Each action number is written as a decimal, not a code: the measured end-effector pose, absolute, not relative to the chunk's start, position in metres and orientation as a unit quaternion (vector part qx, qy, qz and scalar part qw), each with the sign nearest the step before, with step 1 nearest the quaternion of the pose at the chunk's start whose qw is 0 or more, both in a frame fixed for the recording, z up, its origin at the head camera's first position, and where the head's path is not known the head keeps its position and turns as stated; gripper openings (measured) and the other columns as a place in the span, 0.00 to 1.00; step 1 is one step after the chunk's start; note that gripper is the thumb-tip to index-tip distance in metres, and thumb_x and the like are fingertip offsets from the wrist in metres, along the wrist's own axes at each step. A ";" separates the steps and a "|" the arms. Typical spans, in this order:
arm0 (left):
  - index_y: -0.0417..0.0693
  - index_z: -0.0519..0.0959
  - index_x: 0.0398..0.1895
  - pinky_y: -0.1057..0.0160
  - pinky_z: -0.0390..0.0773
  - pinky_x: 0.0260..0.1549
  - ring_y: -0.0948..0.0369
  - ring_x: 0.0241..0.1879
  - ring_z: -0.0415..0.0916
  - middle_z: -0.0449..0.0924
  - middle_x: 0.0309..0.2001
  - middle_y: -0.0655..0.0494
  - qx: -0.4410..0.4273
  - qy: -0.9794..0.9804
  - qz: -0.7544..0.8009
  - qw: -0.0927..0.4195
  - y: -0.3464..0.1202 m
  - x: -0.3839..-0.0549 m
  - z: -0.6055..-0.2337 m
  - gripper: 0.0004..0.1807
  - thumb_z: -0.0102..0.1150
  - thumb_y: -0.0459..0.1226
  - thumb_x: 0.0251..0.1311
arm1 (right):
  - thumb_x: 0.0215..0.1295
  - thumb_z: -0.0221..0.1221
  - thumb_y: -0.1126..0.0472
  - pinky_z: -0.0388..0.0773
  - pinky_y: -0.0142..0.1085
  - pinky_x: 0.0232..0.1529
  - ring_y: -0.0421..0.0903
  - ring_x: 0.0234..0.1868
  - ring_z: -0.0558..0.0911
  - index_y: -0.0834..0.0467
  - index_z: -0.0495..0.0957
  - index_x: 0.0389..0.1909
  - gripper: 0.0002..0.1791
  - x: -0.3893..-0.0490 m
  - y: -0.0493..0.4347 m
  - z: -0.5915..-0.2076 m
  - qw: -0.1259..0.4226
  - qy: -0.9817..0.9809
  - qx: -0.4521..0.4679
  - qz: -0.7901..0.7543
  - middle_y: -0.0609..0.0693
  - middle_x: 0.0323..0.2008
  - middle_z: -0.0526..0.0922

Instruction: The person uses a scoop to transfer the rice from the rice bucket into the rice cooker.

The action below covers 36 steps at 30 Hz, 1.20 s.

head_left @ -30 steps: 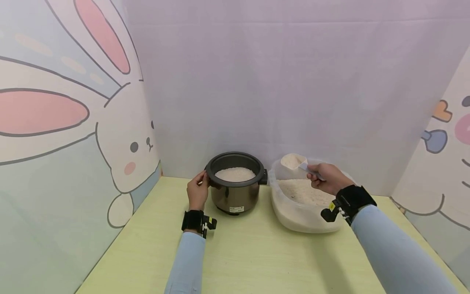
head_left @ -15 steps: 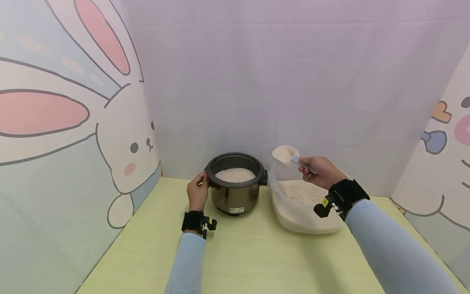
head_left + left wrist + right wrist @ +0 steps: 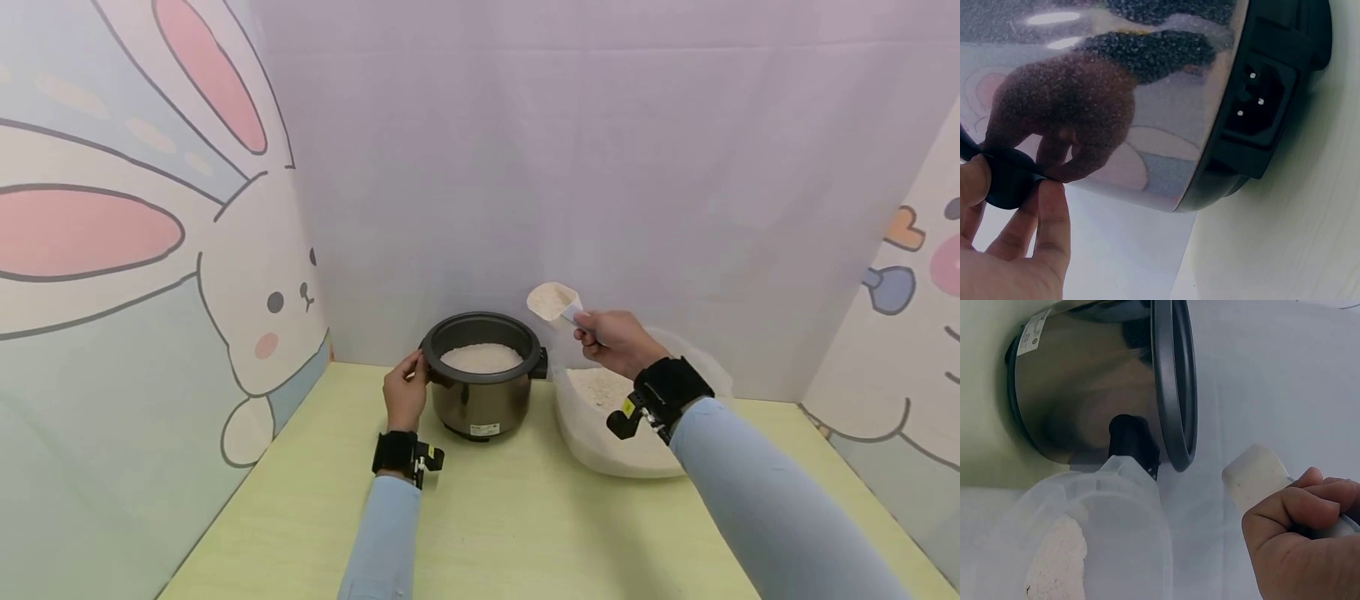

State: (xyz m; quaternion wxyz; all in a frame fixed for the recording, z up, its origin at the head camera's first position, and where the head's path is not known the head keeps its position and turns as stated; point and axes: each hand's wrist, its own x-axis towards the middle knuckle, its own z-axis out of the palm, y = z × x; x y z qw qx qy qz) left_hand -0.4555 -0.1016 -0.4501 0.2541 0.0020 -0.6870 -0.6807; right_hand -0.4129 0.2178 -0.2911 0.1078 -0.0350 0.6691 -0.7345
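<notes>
My left hand [image 3: 406, 392] pinches the black side handle [image 3: 1011, 178] of a rice cooker [image 3: 468, 407] between thumb and fingers. The cooker has a shiny dark body, no lid on, and white rice [image 3: 482, 358] inside. In my right hand [image 3: 621, 343] is the handle of a scoop [image 3: 553, 302] filled with rice. The scoop is raised beyond the cooker's right rim, apart from it. Below my right forearm stands a translucent plastic bin [image 3: 611, 446] of rice, partly hidden by the hand and wrist strap. The right wrist view shows the scoop's outer wall [image 3: 1255, 477].
Cooker and bin stand side by side at the back of a pale yellow-green table [image 3: 480, 517]. A lilac cloth backdrop [image 3: 600, 150] hangs right behind them. Printed rabbit panels [image 3: 247, 333] stand along both sides. A power socket [image 3: 1260, 103] sits low on the cooker's body.
My right hand has carried the filled scoop leftward and up from over the bin toward the cooker. The left hand has stayed on the cooker's handle.
</notes>
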 end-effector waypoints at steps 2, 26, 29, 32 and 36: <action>0.41 0.85 0.57 0.67 0.87 0.43 0.49 0.43 0.86 0.84 0.50 0.40 -0.001 -0.687 -0.681 0.255 -0.102 -0.455 -0.451 0.14 0.59 0.35 0.74 | 0.84 0.42 0.63 0.59 0.30 0.29 0.38 0.29 0.62 0.65 0.64 0.54 0.09 -0.415 0.212 -0.292 0.099 0.673 -0.032 -0.733 0.48 0.31 0.67; 0.38 0.84 0.56 0.67 0.87 0.42 0.51 0.42 0.85 0.85 0.52 0.39 0.000 -0.687 -0.678 0.263 -0.102 -0.453 -0.449 0.14 0.58 0.32 0.73 | 0.84 0.45 0.63 0.61 0.36 0.38 0.45 0.39 0.65 0.66 0.60 0.76 0.25 -0.416 0.174 -0.304 0.044 0.745 -0.019 -0.666 0.54 0.43 0.72; 0.38 0.84 0.57 0.67 0.87 0.42 0.50 0.43 0.85 0.84 0.52 0.39 0.002 -0.688 -0.677 0.262 -0.102 -0.452 -0.447 0.14 0.58 0.32 0.73 | 0.84 0.45 0.63 0.61 0.35 0.35 0.44 0.37 0.66 0.69 0.64 0.72 0.23 -0.417 0.166 -0.305 0.029 0.749 -0.021 -0.662 0.55 0.42 0.72; 0.38 0.84 0.57 0.67 0.87 0.42 0.49 0.44 0.85 0.84 0.52 0.39 0.003 -0.689 -0.676 0.261 -0.102 -0.452 -0.446 0.14 0.58 0.32 0.74 | 0.83 0.45 0.64 0.59 0.34 0.33 0.43 0.33 0.65 0.71 0.66 0.70 0.22 -0.418 0.159 -0.305 0.014 0.752 -0.026 -0.658 0.57 0.42 0.72; 0.38 0.84 0.57 0.67 0.87 0.42 0.49 0.44 0.85 0.84 0.51 0.40 0.004 -0.688 -0.679 0.256 -0.102 -0.452 -0.448 0.14 0.58 0.33 0.74 | 0.84 0.44 0.65 0.59 0.37 0.35 0.46 0.36 0.66 0.70 0.65 0.71 0.22 -0.418 0.151 -0.306 0.007 0.760 -0.024 -0.650 0.63 0.51 0.72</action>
